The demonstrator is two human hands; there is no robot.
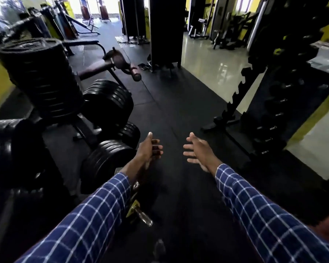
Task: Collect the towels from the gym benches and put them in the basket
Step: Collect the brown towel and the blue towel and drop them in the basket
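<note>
While both hands reach forward over black rubber floor (179, 114), neither holds anything: left hand (149, 149) half curled, fingers bent inward; right hand (198, 150) spread open, palm facing inward. No towel, no basket in view; whereabouts cannot be told. Weight plates (40, 80) stacked at left, dumbbell rack (270, 111) at right, narrow lane between. Risk: foot catching yellow-tipped bar end (139, 213) low beside left sleeve, or shin clipping plates while scanning for towels
</note>
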